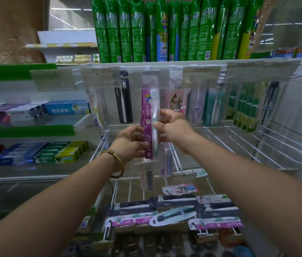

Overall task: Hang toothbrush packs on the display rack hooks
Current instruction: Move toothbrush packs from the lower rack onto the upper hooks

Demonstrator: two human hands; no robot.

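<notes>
While both hands hold it, the magenta "Doctor" toothbrush pack [146, 108] stands upright at the middle of the display rack. Its top is tucked behind a clear price-tag holder [151, 78]; cannot tell whether the hang hole is on a hook.

The left hand [127, 141] has its fingers curled round the pack's lower left edge, near the bottom of the card. It wears a brass-coloured bangle [117, 160] at the wrist. The right hand [176, 130] pinches the pack's right edge at mid height, thumb in front on the clear blister, fingers behind.

Other packs hang in the same top row:
- a black pack [126, 101] just left of the magenta one
- a pink cartoon pack [176, 99] just right of it, partly behind the right hand
- a teal pack [214, 106] further right
- a bunch of green packs [246, 106] further right again

White wire hooks [243, 147] stick out toward the camera in the row below, right of the hands. Low in the view a heap of loose toothbrush packs [165, 214] lies flat, black, magenta and white mixed.

Tall green spray cans [139, 30] stand on the shelf [165, 63] above the rack. Toothpaste boxes [40, 153] sit on the shelving to the left.
</notes>
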